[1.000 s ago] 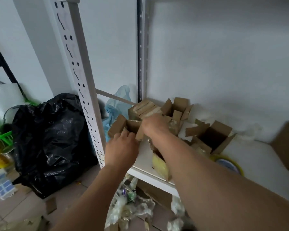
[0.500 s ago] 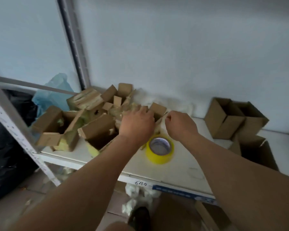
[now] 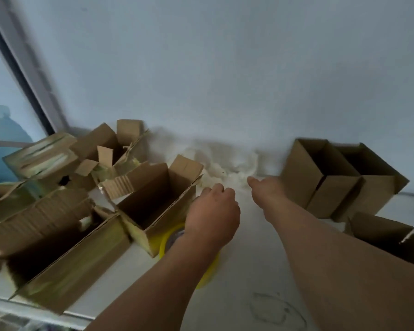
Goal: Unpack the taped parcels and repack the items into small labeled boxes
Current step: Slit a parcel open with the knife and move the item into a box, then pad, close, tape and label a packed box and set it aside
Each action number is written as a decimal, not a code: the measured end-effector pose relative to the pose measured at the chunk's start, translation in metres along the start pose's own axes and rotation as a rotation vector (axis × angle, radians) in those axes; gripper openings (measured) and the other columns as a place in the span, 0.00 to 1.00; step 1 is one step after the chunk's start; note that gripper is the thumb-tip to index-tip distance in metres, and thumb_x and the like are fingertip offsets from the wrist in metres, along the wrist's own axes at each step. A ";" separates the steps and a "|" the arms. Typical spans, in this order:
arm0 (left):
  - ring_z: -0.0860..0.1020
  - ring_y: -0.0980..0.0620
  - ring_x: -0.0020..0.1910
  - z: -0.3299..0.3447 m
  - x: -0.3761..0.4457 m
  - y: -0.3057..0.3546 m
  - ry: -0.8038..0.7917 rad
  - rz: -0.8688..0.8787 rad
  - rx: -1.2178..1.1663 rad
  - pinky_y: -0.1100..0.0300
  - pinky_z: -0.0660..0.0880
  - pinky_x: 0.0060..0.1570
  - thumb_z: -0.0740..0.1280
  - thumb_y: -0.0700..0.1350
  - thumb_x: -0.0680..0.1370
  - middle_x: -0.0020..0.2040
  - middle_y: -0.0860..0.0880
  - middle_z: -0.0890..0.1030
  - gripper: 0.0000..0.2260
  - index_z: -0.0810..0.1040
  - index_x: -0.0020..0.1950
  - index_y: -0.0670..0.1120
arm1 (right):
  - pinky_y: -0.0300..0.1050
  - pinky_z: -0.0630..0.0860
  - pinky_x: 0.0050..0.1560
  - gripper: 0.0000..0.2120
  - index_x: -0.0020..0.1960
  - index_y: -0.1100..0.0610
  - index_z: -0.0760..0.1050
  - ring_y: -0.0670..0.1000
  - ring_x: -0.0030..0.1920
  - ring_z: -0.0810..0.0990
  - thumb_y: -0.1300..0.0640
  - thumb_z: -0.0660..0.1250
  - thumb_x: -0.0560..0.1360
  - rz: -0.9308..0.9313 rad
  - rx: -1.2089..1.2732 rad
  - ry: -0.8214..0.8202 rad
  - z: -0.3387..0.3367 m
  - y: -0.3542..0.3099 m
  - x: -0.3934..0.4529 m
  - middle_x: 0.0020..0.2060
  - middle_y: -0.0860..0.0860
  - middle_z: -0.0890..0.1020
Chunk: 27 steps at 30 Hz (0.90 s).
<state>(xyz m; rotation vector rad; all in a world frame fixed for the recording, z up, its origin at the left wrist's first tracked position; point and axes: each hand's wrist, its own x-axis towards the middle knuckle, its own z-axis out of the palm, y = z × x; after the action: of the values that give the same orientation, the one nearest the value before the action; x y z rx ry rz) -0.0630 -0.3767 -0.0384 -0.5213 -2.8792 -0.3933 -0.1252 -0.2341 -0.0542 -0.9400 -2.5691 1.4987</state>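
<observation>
Change: your hands have left the 9 o'clock opened parcels [image 3: 58,199] | left hand [image 3: 213,211] and right hand [image 3: 268,192] at centre, finger state unclear | empty boxes [image 3: 332,177] wait at 3 o'clock; packing next, likely.

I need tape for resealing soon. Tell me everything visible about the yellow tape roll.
The yellow tape roll lies flat on the white shelf, pale core hole facing up. The left forearm crosses over it and hides most of it; only its near-left rim and a lower edge show. It sits close against the open cardboard box on its left; contact is unclear.
</observation>
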 end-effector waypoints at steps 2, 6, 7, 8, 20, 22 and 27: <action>0.75 0.49 0.54 0.012 0.007 -0.001 -0.004 -0.004 0.012 0.57 0.72 0.47 0.57 0.49 0.83 0.56 0.49 0.76 0.11 0.76 0.59 0.48 | 0.50 0.72 0.57 0.28 0.70 0.63 0.69 0.62 0.62 0.75 0.44 0.64 0.79 0.002 -0.030 0.021 0.009 0.000 0.016 0.65 0.60 0.75; 0.75 0.50 0.53 0.030 0.018 -0.003 -0.021 -0.058 -0.030 0.57 0.71 0.46 0.56 0.51 0.83 0.57 0.50 0.76 0.13 0.75 0.62 0.49 | 0.53 0.75 0.58 0.32 0.71 0.60 0.63 0.61 0.62 0.75 0.41 0.66 0.76 0.004 -0.082 0.044 0.023 -0.004 0.040 0.66 0.58 0.74; 0.75 0.51 0.54 0.033 0.018 -0.002 -0.027 -0.057 -0.035 0.57 0.72 0.46 0.56 0.51 0.83 0.58 0.51 0.76 0.13 0.75 0.63 0.50 | 0.54 0.75 0.58 0.32 0.71 0.59 0.62 0.61 0.62 0.75 0.41 0.67 0.75 0.000 -0.100 0.046 0.025 -0.005 0.044 0.65 0.58 0.74; 0.74 0.51 0.54 0.035 0.018 -0.002 -0.034 -0.053 -0.038 0.57 0.72 0.47 0.55 0.52 0.83 0.59 0.51 0.76 0.14 0.75 0.63 0.50 | 0.54 0.76 0.58 0.31 0.69 0.57 0.64 0.61 0.61 0.75 0.41 0.68 0.74 -0.010 -0.131 0.044 0.028 -0.005 0.047 0.63 0.56 0.76; 0.76 0.49 0.54 0.013 0.008 0.004 -0.039 -0.187 -0.172 0.54 0.76 0.50 0.58 0.52 0.82 0.58 0.50 0.77 0.13 0.76 0.59 0.49 | 0.44 0.73 0.40 0.10 0.49 0.60 0.79 0.53 0.42 0.79 0.57 0.61 0.78 -0.146 0.001 0.107 -0.005 0.004 -0.011 0.45 0.55 0.81; 0.77 0.49 0.53 0.001 -0.001 0.010 -0.032 -0.204 -0.216 0.54 0.76 0.50 0.58 0.52 0.82 0.58 0.50 0.77 0.12 0.77 0.60 0.49 | 0.43 0.72 0.40 0.09 0.50 0.59 0.78 0.51 0.42 0.78 0.56 0.62 0.78 -0.161 0.048 0.098 -0.020 0.002 -0.035 0.45 0.53 0.80; 0.76 0.50 0.57 -0.021 -0.034 0.032 -0.034 -0.218 -0.369 0.58 0.72 0.52 0.60 0.52 0.82 0.60 0.50 0.78 0.14 0.77 0.64 0.50 | 0.39 0.69 0.34 0.04 0.46 0.53 0.72 0.47 0.39 0.75 0.55 0.62 0.79 -0.228 0.157 0.133 -0.076 0.002 -0.102 0.41 0.49 0.77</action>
<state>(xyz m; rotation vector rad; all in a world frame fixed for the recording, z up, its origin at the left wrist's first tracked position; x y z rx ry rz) -0.0167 -0.3645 -0.0189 -0.2662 -2.9145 -0.9701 -0.0176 -0.2258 0.0125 -0.6779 -2.3342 1.4935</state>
